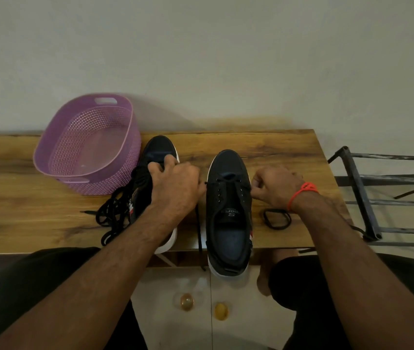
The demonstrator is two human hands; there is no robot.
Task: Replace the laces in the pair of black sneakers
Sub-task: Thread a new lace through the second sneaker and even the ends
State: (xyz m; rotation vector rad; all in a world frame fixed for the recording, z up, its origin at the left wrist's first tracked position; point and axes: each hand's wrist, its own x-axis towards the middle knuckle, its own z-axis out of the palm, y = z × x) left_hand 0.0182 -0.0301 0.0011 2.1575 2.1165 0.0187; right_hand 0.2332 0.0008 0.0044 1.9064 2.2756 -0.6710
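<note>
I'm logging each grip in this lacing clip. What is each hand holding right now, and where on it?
Both hands grip the black lace threaded through the right sneaker's front eyelets: left hand its left end, right hand its right end.

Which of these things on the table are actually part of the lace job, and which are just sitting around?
In use: right sneaker, left sneaker, lace in the right sneaker, loose laces, left hand, right hand.

Lying about: purple basket, black band, metal rack.
</note>
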